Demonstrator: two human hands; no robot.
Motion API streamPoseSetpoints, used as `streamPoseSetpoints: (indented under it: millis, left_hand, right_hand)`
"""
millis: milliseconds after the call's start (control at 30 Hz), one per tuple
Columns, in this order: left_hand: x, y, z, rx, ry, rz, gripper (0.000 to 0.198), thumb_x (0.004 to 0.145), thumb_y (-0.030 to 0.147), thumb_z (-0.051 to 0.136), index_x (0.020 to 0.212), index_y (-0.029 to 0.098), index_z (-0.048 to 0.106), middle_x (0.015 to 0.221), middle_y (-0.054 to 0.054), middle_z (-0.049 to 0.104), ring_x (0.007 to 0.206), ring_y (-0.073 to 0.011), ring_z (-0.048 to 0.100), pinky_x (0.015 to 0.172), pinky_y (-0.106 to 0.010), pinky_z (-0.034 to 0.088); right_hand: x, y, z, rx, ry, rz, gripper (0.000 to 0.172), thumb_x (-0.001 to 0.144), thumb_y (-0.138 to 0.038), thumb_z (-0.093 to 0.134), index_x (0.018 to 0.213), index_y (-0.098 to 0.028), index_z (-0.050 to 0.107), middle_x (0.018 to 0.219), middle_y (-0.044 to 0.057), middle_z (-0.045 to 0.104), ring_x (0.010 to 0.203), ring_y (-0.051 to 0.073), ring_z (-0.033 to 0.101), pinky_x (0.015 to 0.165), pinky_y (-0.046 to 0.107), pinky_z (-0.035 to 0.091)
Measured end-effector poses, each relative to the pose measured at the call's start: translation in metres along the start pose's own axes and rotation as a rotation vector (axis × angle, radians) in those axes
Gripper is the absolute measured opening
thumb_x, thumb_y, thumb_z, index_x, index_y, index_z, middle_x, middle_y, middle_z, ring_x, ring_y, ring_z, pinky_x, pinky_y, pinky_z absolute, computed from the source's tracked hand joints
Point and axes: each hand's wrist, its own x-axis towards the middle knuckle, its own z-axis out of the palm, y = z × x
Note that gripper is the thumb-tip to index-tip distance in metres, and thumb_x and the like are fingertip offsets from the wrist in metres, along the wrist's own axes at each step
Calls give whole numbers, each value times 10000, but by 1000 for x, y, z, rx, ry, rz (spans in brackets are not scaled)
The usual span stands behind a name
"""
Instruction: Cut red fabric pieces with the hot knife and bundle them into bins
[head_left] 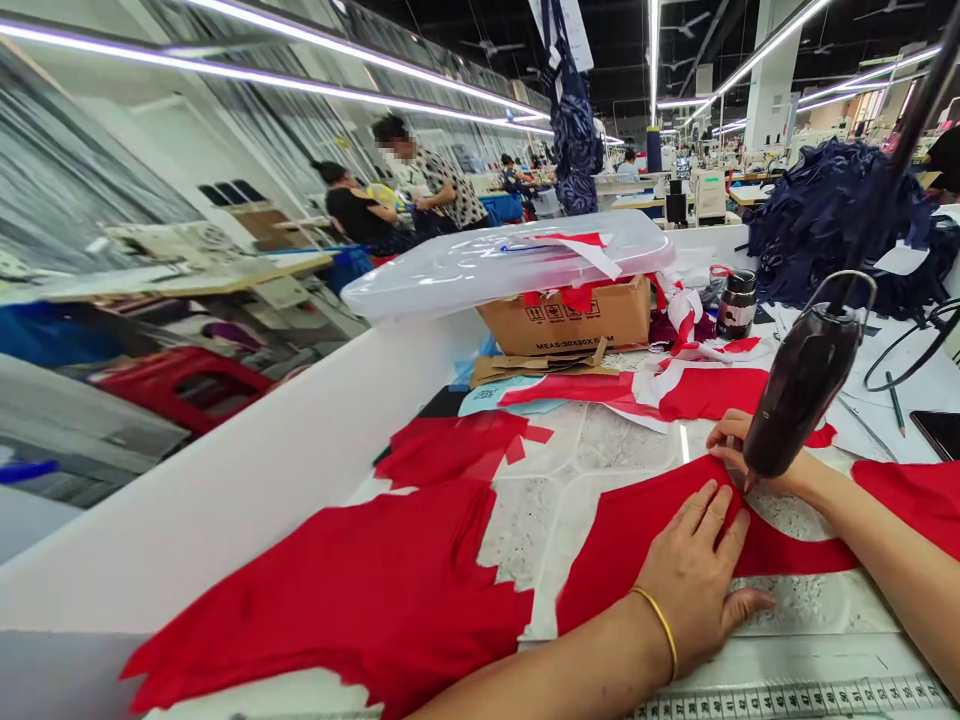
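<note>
My left hand (694, 570), with a thin yellow bracelet at the wrist, lies flat with fingers spread on a cut piece of red fabric (622, 540). My right hand (735, 440) is at the top edge of that same piece, its curled fingers closed on the fabric. Part of it is hidden behind a dark, glossy elongated device (806, 390) with a wire loop, which hangs on a dark pole. To the left, a larger stack of red fabric pieces (360, 590) with jagged edges lies on the table.
A measuring tape strip (795, 700) runs along the near edge. Behind the fabric stand a cardboard box (577, 320) under a clear plastic lid (480, 265) and a dark jar (736, 303). A navy fabric heap (825, 220), a pencil (895, 403) and a phone (941, 432) are at right.
</note>
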Motion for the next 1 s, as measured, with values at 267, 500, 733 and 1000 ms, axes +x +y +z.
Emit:
streamPoseSetpoints:
  millis: [267, 500, 733, 1000]
  left_hand:
    - [1, 1, 2, -6, 21, -11, 760, 919, 696, 343, 1379, 121, 529, 1470, -182, 493, 1375, -326, 437, 1113, -433, 401]
    - [1, 1, -1, 3, 19, -1, 738, 932, 682, 330, 1367, 125, 545, 1440, -182, 526, 1350, -322, 469, 1106, -416, 404]
    - [1, 1, -5, 3, 27, -8, 712, 933, 669, 358, 1351, 130, 561, 1428, -178, 539, 1322, -317, 502, 1084, -404, 429]
    - [1, 2, 8, -26, 9, -39, 729, 927, 679, 351, 1390, 141, 518, 1477, -176, 485, 1384, -325, 419, 1121, -444, 387]
  right_hand:
    - [1, -12, -2, -235, -87, -102, 72, 851, -165, 534, 826, -205, 588, 843, 26, 606, 699, 141, 553, 669, 295, 466]
    - [-1, -11, 2, -267, -86, -90, 82, 876, -169, 489, 806, -209, 505, 832, 25, 584, 686, 143, 529, 657, 290, 420]
    - [1, -25, -2, -163, -91, 9, 101, 871, -222, 500, 773, -227, 476, 701, -6, 588, 624, 145, 511, 628, 282, 408]
    - [2, -16, -1, -149, 36, -23, 97, 882, -252, 497, 853, -205, 577, 809, 37, 629, 685, 155, 557, 672, 303, 456]
